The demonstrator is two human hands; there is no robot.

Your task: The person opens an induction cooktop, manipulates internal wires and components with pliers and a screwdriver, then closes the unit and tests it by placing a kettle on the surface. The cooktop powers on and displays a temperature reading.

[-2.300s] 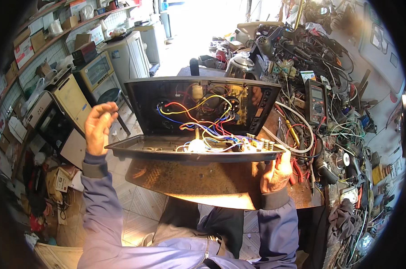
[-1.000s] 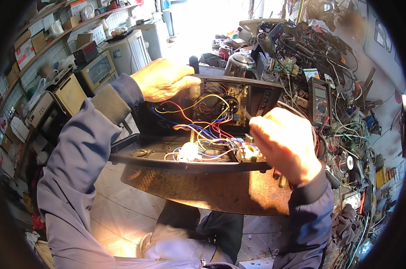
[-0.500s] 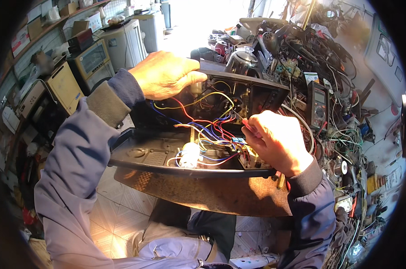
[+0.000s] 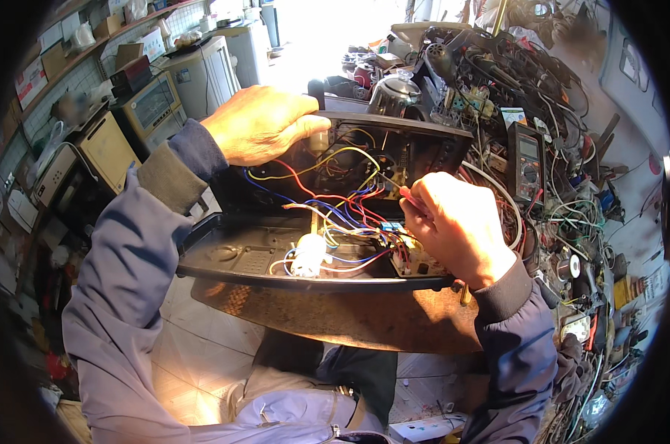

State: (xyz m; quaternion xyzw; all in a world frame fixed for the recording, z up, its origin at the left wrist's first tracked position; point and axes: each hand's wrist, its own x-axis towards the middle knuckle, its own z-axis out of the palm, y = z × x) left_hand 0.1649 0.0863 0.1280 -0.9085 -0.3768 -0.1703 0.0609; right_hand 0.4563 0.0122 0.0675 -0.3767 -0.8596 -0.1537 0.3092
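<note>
An opened black plastic housing lies before me, its one half (image 4: 224, 259) flat and its other half (image 4: 431, 144) tilted up behind. My left hand (image 4: 265, 126) grips the raised half by its top edge. Between the fingers of my right hand (image 4: 461, 226) is a red-handled tool (image 4: 407, 194) with a thin metal shaft. The shaft points into the raised half, beside a yellow wire; whether its tip touches anything I cannot tell. Red, blue, yellow and white wires (image 4: 350, 207) run between the halves. A pale cylindrical part (image 4: 307, 255) and a circuit board (image 4: 413, 260) sit in the lower half.
Under the housing is a worn brown board with a curved edge (image 4: 335, 318). A multimeter (image 4: 526, 163) rests at the right among tangled cables. Behind stands a shiny kettle (image 4: 396, 96). A yellow-and-dark tool handle (image 4: 464, 294) lies by my right wrist. Old appliances (image 4: 151, 100) line the left wall.
The view has shifted slightly. My left hand keeps its hold on the raised half. The right hand still holds the red-handled tool, its shaft angled toward the wires.
</note>
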